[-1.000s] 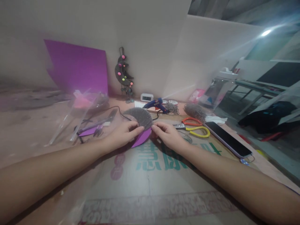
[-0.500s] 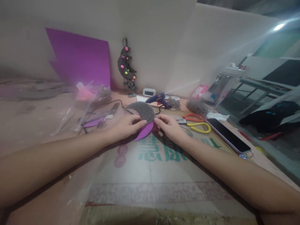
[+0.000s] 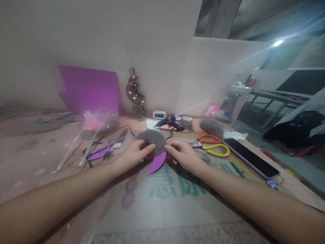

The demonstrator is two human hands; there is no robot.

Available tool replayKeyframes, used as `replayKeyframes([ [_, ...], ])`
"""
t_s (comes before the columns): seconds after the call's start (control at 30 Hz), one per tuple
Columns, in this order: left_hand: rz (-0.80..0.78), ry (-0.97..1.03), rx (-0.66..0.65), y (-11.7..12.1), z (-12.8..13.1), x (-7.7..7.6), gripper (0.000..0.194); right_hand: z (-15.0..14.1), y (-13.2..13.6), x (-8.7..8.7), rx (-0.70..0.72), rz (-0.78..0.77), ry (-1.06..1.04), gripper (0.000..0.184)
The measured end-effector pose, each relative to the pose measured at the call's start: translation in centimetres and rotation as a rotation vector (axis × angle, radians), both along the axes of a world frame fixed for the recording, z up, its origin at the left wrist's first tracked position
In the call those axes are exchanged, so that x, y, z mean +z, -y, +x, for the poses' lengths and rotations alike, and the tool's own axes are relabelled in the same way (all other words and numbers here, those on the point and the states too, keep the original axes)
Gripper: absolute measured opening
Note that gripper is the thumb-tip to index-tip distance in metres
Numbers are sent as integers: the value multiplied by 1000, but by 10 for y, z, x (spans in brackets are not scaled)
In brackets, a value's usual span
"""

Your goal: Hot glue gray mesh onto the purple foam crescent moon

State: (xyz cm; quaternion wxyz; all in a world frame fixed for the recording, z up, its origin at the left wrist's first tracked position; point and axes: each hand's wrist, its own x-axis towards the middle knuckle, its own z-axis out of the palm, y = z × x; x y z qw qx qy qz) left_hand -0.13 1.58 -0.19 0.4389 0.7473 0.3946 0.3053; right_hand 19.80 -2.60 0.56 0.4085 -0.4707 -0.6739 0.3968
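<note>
A crescent (image 3: 153, 137) of purple card, wound with grey yarn over its upper part, is held above the work surface. Its bare purple tip (image 3: 157, 163) points down toward me. My left hand (image 3: 137, 154) pinches the crescent at its inner left side, thumb on top. At the right edge, where yarn meets bare card, the thumb and fingertips of my right hand (image 3: 182, 156) are pressed together on it. Whether a loose strand runs between those fingers I cannot make out.
Behind lie a blue glue gun (image 3: 169, 121), a small clock (image 3: 159, 115) and a grey yarn ball (image 3: 211, 126). Scissors (image 3: 215, 149) and a phone (image 3: 250, 157) are at right. Glue sticks (image 3: 87, 152) lie left. A decorated moon hanging (image 3: 134, 91) and purple sheet (image 3: 91, 89) stand against the wall.
The view has tilted up, so everything sits lower in the picture. Both hands keep their hold on the crescent, with little other movement.
</note>
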Motion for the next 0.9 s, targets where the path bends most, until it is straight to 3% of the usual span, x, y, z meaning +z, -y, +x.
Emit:
replayKeyframes([
  [0.27, -21, 3, 80, 1, -2, 6, 40, 0, -2, -1, 15, 66, 58, 46],
  [0.5, -47, 42, 70, 3, -1, 7, 37, 2, 0, -1, -196, 224, -46, 15],
  [0.7, -67, 35, 68, 2, -1, 6, 38, 0, 1, -3, -53, 187, -120, 31],
  [0.9, -52, 73, 57, 2, 0, 5, 37, 0, -2, -7, -36, 119, -78, 27],
])
